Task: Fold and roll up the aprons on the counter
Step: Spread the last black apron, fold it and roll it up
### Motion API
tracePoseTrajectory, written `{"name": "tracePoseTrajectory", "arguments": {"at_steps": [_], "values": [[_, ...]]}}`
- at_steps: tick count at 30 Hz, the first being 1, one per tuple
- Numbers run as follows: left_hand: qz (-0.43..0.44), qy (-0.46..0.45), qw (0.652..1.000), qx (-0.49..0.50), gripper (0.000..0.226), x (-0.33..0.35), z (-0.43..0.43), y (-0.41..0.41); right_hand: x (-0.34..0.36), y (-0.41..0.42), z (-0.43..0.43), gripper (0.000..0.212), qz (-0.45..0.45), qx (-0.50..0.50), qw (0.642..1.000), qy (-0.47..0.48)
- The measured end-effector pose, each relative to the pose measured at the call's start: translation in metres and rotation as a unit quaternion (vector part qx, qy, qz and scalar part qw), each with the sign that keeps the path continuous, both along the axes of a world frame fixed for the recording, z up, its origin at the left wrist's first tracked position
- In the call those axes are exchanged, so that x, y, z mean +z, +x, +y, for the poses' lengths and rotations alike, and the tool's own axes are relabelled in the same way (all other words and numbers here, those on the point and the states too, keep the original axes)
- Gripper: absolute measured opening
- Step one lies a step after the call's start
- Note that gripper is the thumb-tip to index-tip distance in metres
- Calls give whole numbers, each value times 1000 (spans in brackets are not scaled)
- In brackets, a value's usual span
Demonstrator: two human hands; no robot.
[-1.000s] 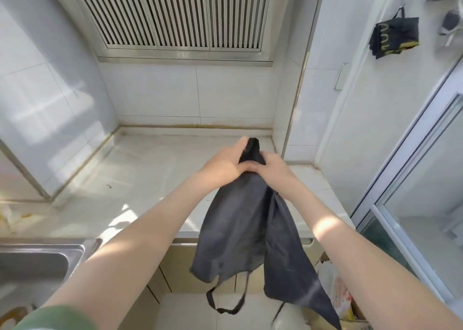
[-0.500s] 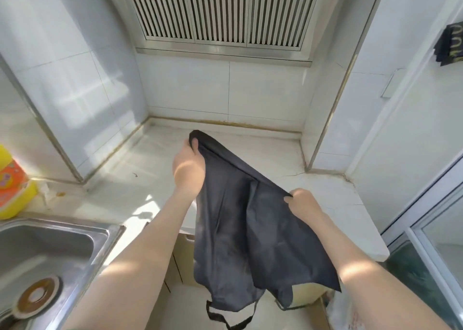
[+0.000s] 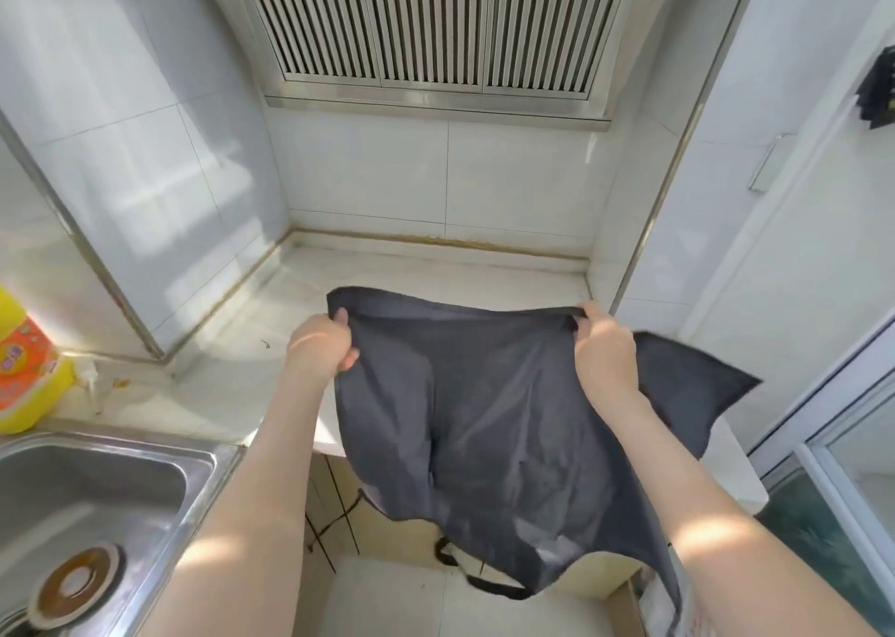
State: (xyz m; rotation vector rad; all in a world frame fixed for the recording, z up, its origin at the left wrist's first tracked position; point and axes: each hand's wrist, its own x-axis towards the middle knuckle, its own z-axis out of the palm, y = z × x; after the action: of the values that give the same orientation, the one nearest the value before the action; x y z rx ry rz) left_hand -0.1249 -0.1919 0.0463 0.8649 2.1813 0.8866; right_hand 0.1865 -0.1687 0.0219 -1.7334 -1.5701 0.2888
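Louvred metal grille (image 3: 426, 26): set in the white tiled back wall, above the work surface. Counter (image 3: 436, 273): pale stone, L-shaped, running from the sink to the right-hand corner. Apron (image 3: 484, 418): dark grey cloth, one piece, held in the air over the counter's front edge; the top hem is drawn taut between both hands, the body hangs down in front of the cabinet, and one corner flares out to the right over the counter's end. Sink (image 3: 121, 435): stainless steel, lower left, with a round drain (image 3: 75, 583) in its basin. Left hand (image 3: 322, 343): fingers curled, gripping the apron's upper left corner. Right hand (image 3: 605, 351): fingers curled, gripping the hem at the upper right; the two hands are well apart. Bottle (image 3: 26, 370): yellow with an orange label, upright on the counter behind the sink, cut by the left edge. Strap (image 3: 499, 589): dark loop hanging from the apron's lower edge, above the floor.
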Motion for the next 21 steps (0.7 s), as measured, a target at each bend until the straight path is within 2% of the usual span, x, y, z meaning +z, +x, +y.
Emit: {"name": "tracePoseTrajectory", "arguments": {"at_steps": [1,2,3,4,5,8,11,14,17,19,21], "values": [[-164,78,981,73,37,0,1,2,-4,3,-3,29,-20,23,1000,3],[-298,159,932,132,33,-2,1,3,-12,6,-6,28,-70,58,995,-29],[-378,221,884,165,32,-8,1,6,-20,10,-9,25,-127,88,984,-87],[-417,252,856,174,37,-14,-4,12,-28,14,-13,22,-169,97,970,-142],[-427,261,849,169,41,-21,-9,17,-35,17,-16,20,-176,94,965,-169],[-439,288,834,169,44,-28,-17,30,-37,17,-17,13,-84,53,980,-173],[-394,315,850,153,39,-20,-15,31,-39,16,-18,5,10,65,969,-237],[-385,343,843,152,23,-6,-12,33,-51,17,-20,18,-3,80,951,-297],[-374,383,829,164,21,3,-16,41,-64,16,-22,11,-24,63,943,-326],[-340,428,806,228,24,8,-15,38,-51,8,-23,20,12,24,963,-267],[-326,452,783,276,28,3,-7,28,-35,1,-27,27,13,-33,993,-116]]}}
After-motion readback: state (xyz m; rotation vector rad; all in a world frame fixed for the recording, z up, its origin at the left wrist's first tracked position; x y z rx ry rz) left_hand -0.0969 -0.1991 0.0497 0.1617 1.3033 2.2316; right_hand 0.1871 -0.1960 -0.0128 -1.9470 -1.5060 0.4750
